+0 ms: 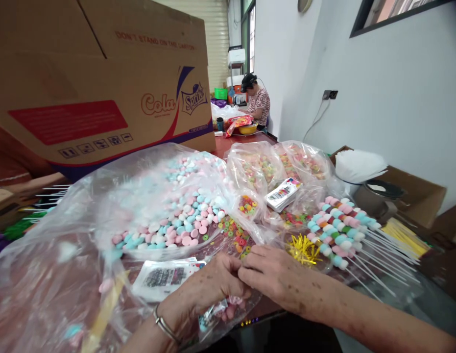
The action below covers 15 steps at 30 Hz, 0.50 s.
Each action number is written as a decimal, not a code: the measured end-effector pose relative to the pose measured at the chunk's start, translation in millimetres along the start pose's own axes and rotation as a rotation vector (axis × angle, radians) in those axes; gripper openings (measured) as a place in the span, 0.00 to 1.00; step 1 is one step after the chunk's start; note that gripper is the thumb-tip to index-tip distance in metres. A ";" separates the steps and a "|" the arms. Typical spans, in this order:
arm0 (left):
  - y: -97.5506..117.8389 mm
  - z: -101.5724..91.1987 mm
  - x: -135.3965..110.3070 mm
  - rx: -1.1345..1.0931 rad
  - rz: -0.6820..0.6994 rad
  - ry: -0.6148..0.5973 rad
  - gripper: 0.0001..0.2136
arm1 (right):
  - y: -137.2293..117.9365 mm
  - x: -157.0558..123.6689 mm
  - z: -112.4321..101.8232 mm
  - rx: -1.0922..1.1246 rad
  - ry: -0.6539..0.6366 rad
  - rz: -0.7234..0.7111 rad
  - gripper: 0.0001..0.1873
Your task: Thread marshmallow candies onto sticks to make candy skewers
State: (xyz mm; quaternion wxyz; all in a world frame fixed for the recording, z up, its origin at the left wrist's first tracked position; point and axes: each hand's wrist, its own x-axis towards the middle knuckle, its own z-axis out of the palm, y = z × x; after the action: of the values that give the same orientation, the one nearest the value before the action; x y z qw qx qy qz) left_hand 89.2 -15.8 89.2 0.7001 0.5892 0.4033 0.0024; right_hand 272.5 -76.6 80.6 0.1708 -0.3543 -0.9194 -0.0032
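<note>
My left hand (222, 277) and my right hand (272, 277) meet at the table's near edge, fingers closed and touching. Below the left hand hangs a small clear bag (216, 316) with pink and blue sweets inside; its top goes up into the closed fingers. What the right fingertips pinch is hidden. Left of the hands lies a stack of printed packets (165, 277). Gold twist ties (303, 250) sit just beyond my right hand. Ring-shaped sweets (237, 238) and pink, white and blue marshmallows (183, 225) lie in clear plastic behind the hands.
Skewered marshmallows (338, 228) lie to the right, sticks pointing toward me. A large carton (103, 78) blocks the back left. More printed packets (284, 192) rest on bags of ring sweets (264, 166). A dark mug (378, 196) stands right. Another person (259, 100) sits farther back.
</note>
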 end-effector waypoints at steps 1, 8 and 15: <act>0.0 0.4 0.1 0.010 -0.005 0.006 0.03 | -0.6 0.0 0.9 0.002 0.002 -0.005 0.02; -9.5 11.8 10.0 0.660 0.334 0.497 0.08 | -4.5 12.7 25.9 -0.252 0.245 0.032 0.09; -25.5 29.8 3.5 0.483 0.770 0.932 0.06 | 24.9 44.3 23.8 -0.205 0.583 0.350 0.16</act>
State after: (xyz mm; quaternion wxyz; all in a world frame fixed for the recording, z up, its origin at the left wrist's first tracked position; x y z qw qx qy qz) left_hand 96.4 -46.4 65.5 0.2488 0.7696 0.4138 0.4179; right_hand 250.7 -26.1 69.3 0.3877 -0.5058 -0.7522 -0.1673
